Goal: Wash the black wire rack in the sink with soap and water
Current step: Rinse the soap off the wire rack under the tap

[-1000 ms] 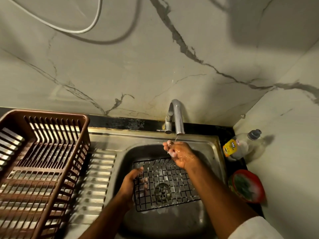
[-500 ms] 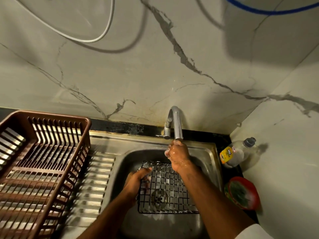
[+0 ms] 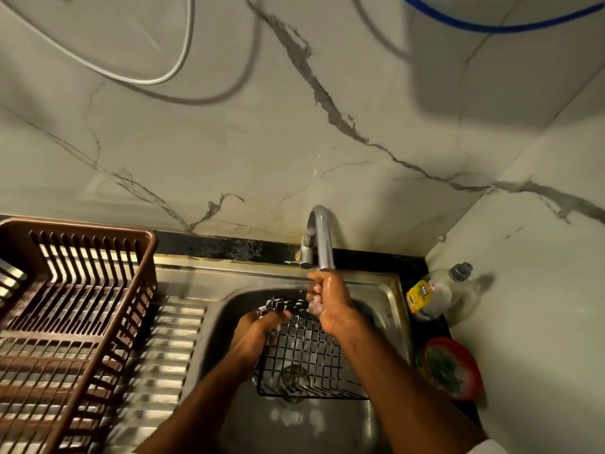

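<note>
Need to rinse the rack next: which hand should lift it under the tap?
Left, probably. The left hand already grips the rack at its far left edge. The right hand is curled under the tap, apparently rinsing.

Two bare forearms reach in from the bottom edge, uncovered from wrist to near the elbow. The left hand [image 3: 258,332] and right hand [image 3: 330,303] wear no gloves, and no rings, watch or bracelets can be made out. Both look wet and glossy, with small patches of white soap foam clinging to the right hand's fingers [image 3: 314,304]. At the bottom right corner, the edge of a white sleeve [image 3: 484,448] covers the right upper arm.
</note>
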A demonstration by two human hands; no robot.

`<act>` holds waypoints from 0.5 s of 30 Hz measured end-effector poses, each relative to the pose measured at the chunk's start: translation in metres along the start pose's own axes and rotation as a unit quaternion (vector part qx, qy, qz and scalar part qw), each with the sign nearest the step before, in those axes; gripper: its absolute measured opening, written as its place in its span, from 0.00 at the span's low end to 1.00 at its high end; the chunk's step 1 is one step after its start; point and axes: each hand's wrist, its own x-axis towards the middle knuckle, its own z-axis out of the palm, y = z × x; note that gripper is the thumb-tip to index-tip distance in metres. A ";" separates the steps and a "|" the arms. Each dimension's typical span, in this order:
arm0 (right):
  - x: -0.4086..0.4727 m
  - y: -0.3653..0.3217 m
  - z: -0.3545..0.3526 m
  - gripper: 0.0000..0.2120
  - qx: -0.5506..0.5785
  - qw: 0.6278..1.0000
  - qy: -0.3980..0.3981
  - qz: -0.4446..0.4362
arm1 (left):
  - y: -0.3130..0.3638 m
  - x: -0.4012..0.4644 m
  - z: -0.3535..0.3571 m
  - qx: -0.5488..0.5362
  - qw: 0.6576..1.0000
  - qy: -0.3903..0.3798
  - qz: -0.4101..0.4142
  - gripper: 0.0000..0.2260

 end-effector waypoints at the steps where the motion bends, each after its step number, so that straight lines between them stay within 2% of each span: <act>1: 0.000 0.002 0.000 0.05 -0.028 0.999 0.013 -0.021 | 0.004 -0.001 0.002 0.008 1.000 0.000 0.009 0.19; 4: -0.001 0.012 -0.002 0.02 -0.121 0.989 0.049 -0.071 | 0.020 -0.002 0.007 0.046 0.998 -0.013 0.037 0.15; 6: -0.004 0.013 -0.004 0.08 -0.149 0.982 0.076 -0.087 | 0.030 0.002 0.012 0.082 0.995 -0.022 0.051 0.12; 9: -0.016 0.010 -0.011 0.15 -0.164 0.977 0.109 -0.085 | 0.039 0.003 0.018 0.156 0.986 -0.026 0.058 0.15; 11: -0.027 0.016 -0.015 0.20 -0.179 0.976 0.091 -0.082 | 0.043 0.005 0.022 0.197 0.979 -0.018 0.053 0.21; 13: -0.039 0.028 -0.014 0.22 -0.175 0.982 0.053 -0.051 | 0.044 0.007 0.026 0.227 0.973 -0.011 0.050 0.33; 15: -0.044 0.036 -0.012 0.20 -0.101 0.994 0.026 -0.019 | 0.044 0.007 0.035 0.246 0.968 -0.011 0.038 0.37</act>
